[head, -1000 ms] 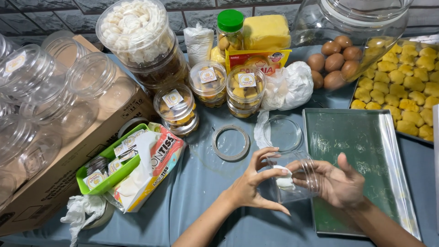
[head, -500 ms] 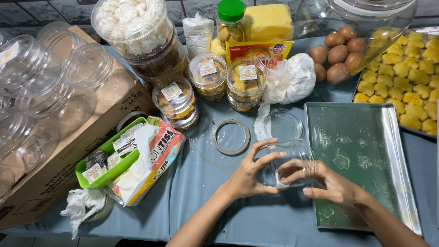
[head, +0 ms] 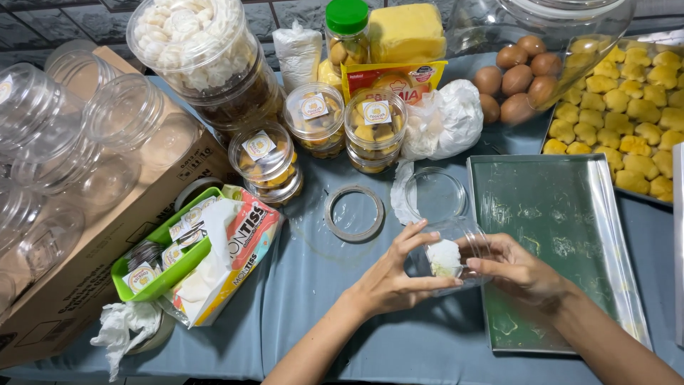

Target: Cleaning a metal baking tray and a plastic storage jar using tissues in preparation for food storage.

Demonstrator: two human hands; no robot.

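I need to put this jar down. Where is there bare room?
Bare: the empty tray right of the clear jar, and cloth between the tape ring and tissue pack. Crowded: the back row by the eggs.

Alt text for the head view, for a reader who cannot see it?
Both hands, left hand and right hand, hold a clear plastic jar with a white tissue inside, above a blue tablecloth. An empty metal tray lies right.
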